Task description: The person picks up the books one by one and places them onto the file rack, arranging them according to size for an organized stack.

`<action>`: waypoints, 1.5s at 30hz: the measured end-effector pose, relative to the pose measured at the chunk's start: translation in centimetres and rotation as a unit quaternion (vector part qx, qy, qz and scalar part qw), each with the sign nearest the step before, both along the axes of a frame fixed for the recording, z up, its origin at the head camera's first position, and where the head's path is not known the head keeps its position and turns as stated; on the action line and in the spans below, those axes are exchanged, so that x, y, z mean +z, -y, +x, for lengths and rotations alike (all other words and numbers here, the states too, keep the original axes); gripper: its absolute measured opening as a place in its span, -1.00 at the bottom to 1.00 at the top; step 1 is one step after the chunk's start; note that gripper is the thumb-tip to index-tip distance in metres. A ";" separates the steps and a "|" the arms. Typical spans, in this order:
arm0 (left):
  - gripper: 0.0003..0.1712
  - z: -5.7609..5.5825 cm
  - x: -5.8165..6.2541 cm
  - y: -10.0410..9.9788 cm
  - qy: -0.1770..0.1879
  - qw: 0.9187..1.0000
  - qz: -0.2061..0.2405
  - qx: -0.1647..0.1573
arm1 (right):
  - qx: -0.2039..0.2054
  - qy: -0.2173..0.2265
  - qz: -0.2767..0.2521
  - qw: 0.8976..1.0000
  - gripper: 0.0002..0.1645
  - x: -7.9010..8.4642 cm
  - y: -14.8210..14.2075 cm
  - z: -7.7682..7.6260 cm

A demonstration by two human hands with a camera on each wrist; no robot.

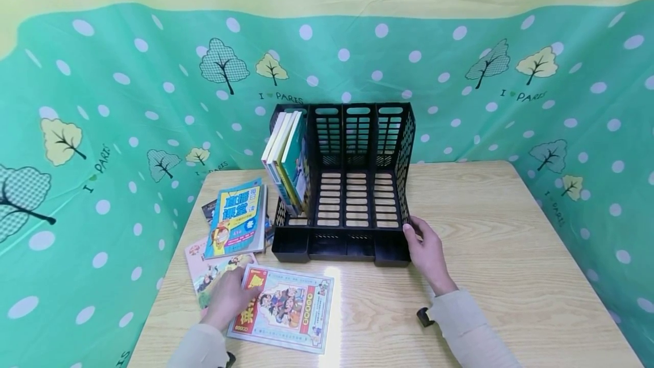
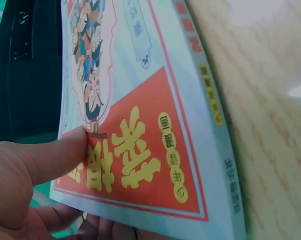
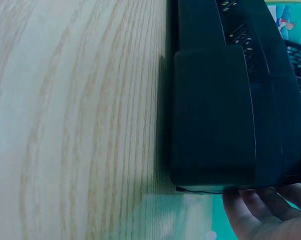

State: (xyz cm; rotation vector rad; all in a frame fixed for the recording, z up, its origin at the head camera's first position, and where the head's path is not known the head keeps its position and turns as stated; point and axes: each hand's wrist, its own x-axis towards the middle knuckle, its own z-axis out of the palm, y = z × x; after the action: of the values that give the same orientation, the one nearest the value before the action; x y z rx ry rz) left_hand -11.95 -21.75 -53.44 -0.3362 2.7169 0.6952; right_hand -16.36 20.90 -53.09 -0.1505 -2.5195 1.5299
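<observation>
My left hand point(image 1: 230, 298) grips the left edge of a light blue book point(image 1: 286, 308) with a red title block and cartoon figures on its cover. In the left wrist view the thumb lies on top of the cover and the other fingers are under the book. My right hand point(image 1: 426, 249) holds the front right corner of a black desk file rack point(image 1: 342, 231), thumb over the edge and fingers along the outer side. Several books point(image 1: 288, 158) stand leaning in the rack's leftmost slot. The three slots to their right show bare slats.
Left of the rack lies a stack of books with a blue and yellow book point(image 1: 235, 217) on top. A pink book point(image 1: 204, 266) lies partly beneath it, near my left hand. Green patterned cloth point(image 1: 357, 61) hangs behind and beside the wooden table point(image 1: 475, 214).
</observation>
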 end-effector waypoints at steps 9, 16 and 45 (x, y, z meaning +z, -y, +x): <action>-0.40 0.7 0.5 0.6 -0.031 0.998 0.034 -0.037 | 0.004 -0.005 0.001 1.000 -0.44 0.1 0.0 -0.1; -0.49 0.6 1.5 0.4 -0.032 0.998 0.049 -0.037 | 0.004 0.004 -0.002 1.000 -0.42 0.1 0.1 -0.1; -0.38 1.0 5.8 -0.4 0.096 0.911 0.387 -0.105 | 0.005 0.003 -0.005 1.000 -0.41 0.0 0.0 0.1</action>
State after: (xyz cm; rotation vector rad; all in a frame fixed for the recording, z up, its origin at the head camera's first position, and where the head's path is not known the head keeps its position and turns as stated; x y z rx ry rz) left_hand -10.99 -21.37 -47.66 0.0804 2.0342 1.4838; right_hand -16.30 20.95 -53.08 -0.1447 -2.5220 1.5488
